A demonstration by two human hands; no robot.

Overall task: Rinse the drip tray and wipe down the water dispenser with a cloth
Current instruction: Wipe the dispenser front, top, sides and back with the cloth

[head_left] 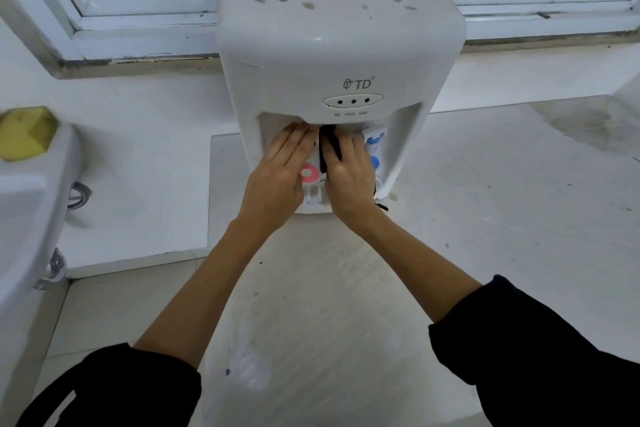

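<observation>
A white water dispenser stands on a white counter in front of a window. Both my hands reach into its tap recess. My left hand lies flat with fingers stretched over the red hot tap. My right hand presses a black cloth against the middle of the recess, and a bit of cloth hangs out below my wrist. The blue tap shows to the right of that hand. The white drip tray sits at the foot of the recess, mostly hidden by my hands.
A white sink curves in at the left, with a yellow sponge on its rim. The window frame runs behind the dispenser. The white counter extends to the right, stained in spots.
</observation>
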